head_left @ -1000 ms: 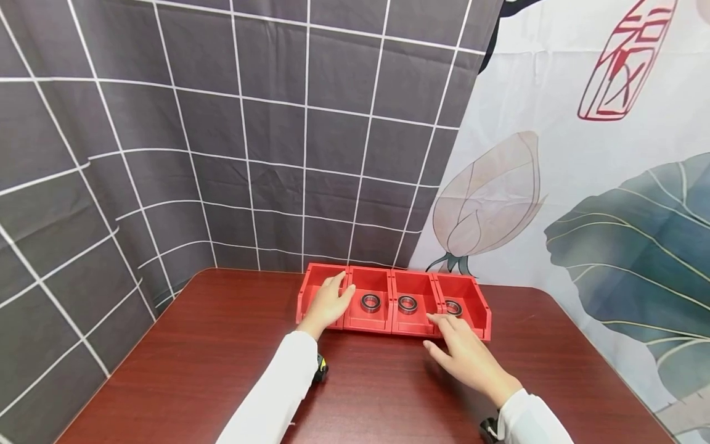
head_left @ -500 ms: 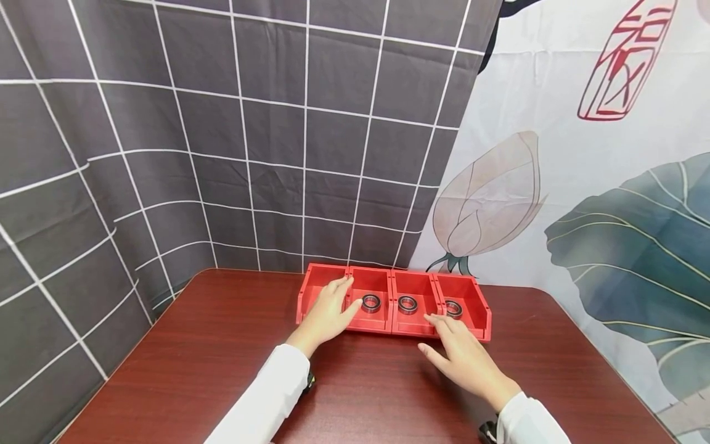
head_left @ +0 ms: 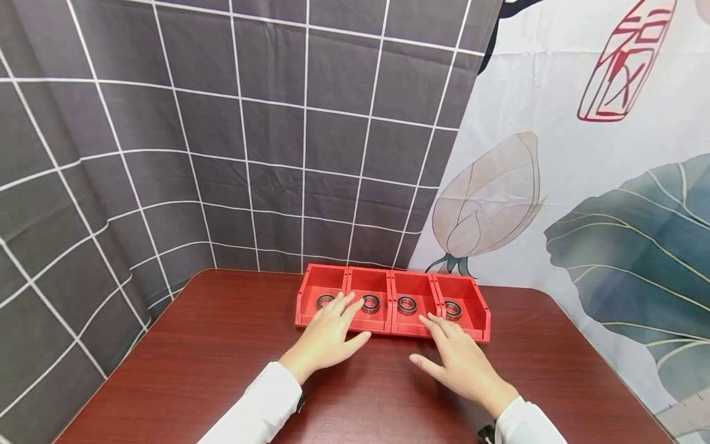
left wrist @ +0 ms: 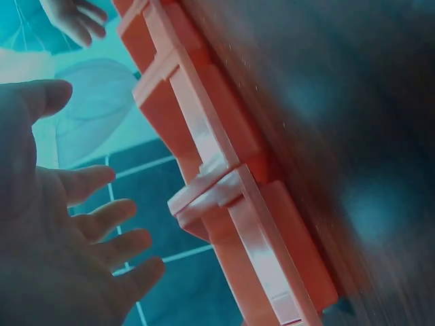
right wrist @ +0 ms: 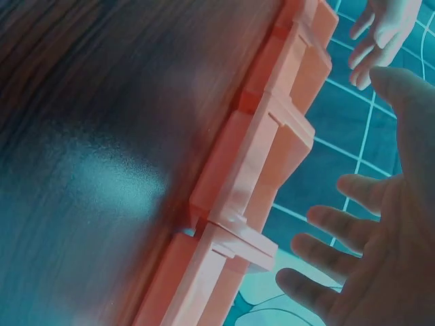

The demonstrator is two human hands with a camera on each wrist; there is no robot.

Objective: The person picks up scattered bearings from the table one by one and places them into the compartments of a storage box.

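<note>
A row of joined red bins [head_left: 391,327] stands on the table, and every bin has one ring-shaped ball bearing lying in it. My left hand [head_left: 324,339] hovers in front of the two left bins with fingers spread, holding nothing. Its fingers partly cover the leftmost bearing [head_left: 320,301]; the second bearing [head_left: 378,304] lies just beyond the fingertips. My right hand [head_left: 460,361], also empty, is held with extended fingers before the two right bins. Near it are the third bearing [head_left: 407,312] and the rightmost bearing [head_left: 459,310]. Both wrist views show straight, separated fingers beside the bin fronts.
The bins sit near the far edge of a dark red wooden table [head_left: 222,333]. Behind it hang a grey cloth with white grid lines [head_left: 272,135] and a white cloth with a printed lotus [head_left: 488,197].
My left hand has drawn back toward me from over the left bins, and the leftmost bearing has come into sight. The right hand has shifted slightly back and left.
</note>
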